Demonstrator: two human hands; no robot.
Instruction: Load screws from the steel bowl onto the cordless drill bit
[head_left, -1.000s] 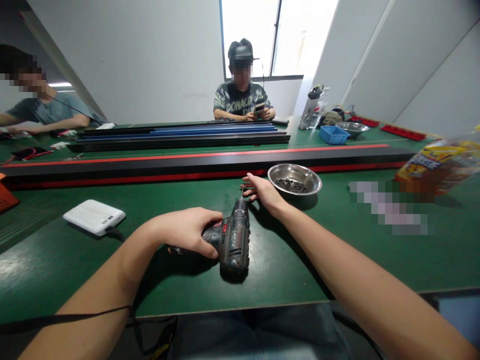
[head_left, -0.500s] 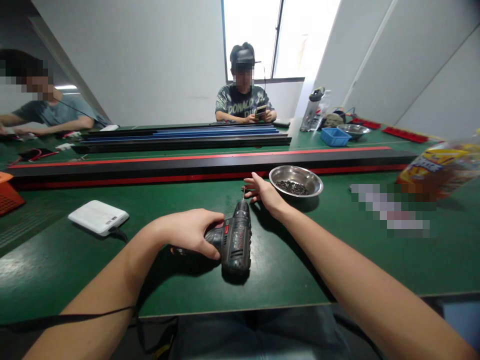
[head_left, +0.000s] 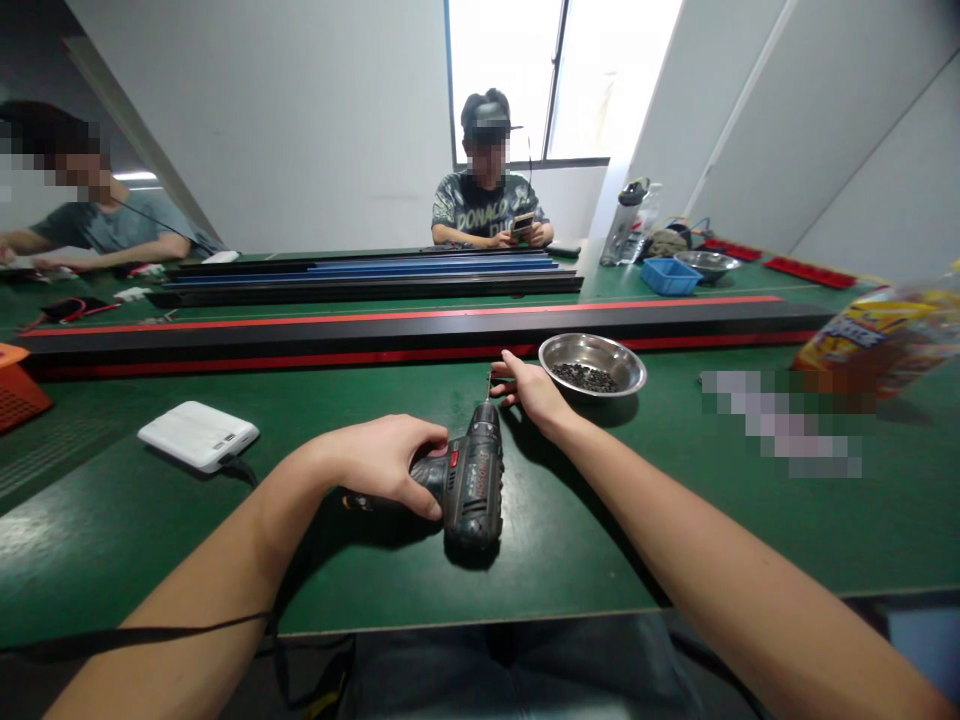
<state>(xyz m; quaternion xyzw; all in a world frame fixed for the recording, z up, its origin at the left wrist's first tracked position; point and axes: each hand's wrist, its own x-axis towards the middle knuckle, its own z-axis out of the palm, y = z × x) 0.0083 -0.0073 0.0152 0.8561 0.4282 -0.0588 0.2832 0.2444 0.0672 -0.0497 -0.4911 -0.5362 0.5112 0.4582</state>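
Observation:
A black cordless drill (head_left: pixel 474 490) is turned on its side over the green table (head_left: pixel 585 540), its bit (head_left: pixel 488 388) pointing away from me. My left hand (head_left: pixel 386 460) is wrapped round the drill's handle from the left. At the tip of the bit are the bent fingers of my right hand (head_left: pixel 531 392); whatever small thing they pinch there is too small to make out. Just right of that hand stands a steel bowl (head_left: pixel 637 375) with many small dark screws (head_left: pixel 585 377) in it.
A long black bar with red edges (head_left: pixel 360 335) crosses the table behind the bowl. A white power bank (head_left: pixel 196 436) with a cable lies left, near an orange basket (head_left: pixel 19 390). A snack bag (head_left: pixel 862 340) is at right. Two people sit beyond, one holding a phone (head_left: pixel 523 222).
The fingers of my right hand have shifted slightly at the bit's tip. My left hand and the drill have stayed in place.

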